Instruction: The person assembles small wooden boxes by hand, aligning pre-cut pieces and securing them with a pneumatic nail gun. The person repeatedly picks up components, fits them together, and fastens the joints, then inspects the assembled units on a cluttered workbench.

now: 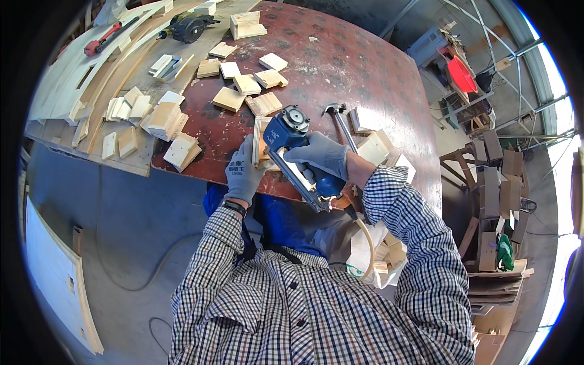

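Note:
A blue pneumatic nail gun [281, 135] is gripped by my grey-gloved right hand [322, 157]. Its head lies against a small assembly of wooden boards [259, 135] at the table's near edge. My left hand [243, 175], also gloved, is closed around the near left side of that wooden piece; its fingertips are partly hidden behind the wood and the gun. A tan air hose [368, 246] curves down from the gun's handle. Just right of the gun, a hammer [342, 125] rests on the red-brown table [340, 58].
Several loose wood blocks [246, 84] lie across the table's left part, with stacked blocks [167, 117] nearer. More wood pieces [374, 146] sit by my right forearm. A dark power tool [190, 27] and a red tool [100, 45] lie far left. Below, a white sack [359, 246] holds offcuts.

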